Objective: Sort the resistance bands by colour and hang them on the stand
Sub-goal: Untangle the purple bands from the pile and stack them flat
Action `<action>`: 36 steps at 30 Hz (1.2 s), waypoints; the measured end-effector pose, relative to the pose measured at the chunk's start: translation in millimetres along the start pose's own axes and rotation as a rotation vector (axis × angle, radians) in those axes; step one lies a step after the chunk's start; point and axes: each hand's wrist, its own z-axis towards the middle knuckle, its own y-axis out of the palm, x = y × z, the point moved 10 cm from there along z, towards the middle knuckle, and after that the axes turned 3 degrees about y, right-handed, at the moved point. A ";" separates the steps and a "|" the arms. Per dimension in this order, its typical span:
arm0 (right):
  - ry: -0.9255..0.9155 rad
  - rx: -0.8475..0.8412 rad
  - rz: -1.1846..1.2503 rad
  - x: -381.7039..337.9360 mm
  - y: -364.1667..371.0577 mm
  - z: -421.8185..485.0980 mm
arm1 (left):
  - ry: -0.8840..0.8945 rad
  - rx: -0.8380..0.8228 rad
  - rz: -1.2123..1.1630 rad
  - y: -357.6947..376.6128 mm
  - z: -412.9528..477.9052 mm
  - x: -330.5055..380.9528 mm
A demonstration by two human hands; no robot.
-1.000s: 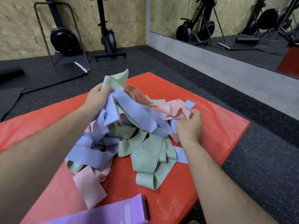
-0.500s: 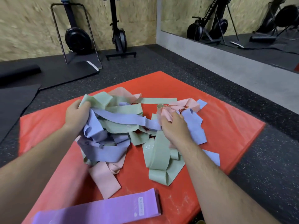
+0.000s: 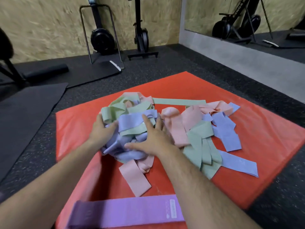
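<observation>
Resistance bands of flat, stretchy material in pale green, lavender-blue and soft pink lie in a tangled heap on a red padded vinyl mat (image 3: 257, 129) spread over the speckled black rubber floor (image 3: 148, 75). None hangs on any stand; all of them are on the mat.

The heap falls into two parts. On its left a rounded bunch of mixed bands (image 3: 132, 119) sits squeezed between both hands. The left hand (image 3: 102, 132) presses its palm against the bunch's left side, fingers close together and reaching up along it, thumb laid over a lavender strip. The right hand (image 3: 153, 139) lies flat on the bunch's right side with fingers spread wide and straight, thumb pointing left across the lower lavender folds.

Just to the right of that hand the other bands lie loose: crumpled pink bands (image 3: 176, 129), a sheaf of green bands (image 3: 204, 149) running toward the near edge, and lavender-blue bands (image 3: 227, 134) beyond them. One long green band (image 3: 178, 101) lies stretched flat at the far side of the heap. A single pink loop (image 3: 135, 178) trails out below the bunch.

Apart from the heap, at the mat's near edge, a wider purple woven fabric band (image 3: 128, 211) with a small white label lies flat between the forearms.

Against the chipboard wall stand a black rowing machine (image 3: 100, 37) and another black exercise frame (image 3: 140, 35); dark floor mats (image 3: 24, 116) lie to the left.
</observation>
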 end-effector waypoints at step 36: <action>0.419 0.023 -0.058 140.2 -126.7 -29.1 | 0.648 -0.439 0.522 147.1 -42.5 90.6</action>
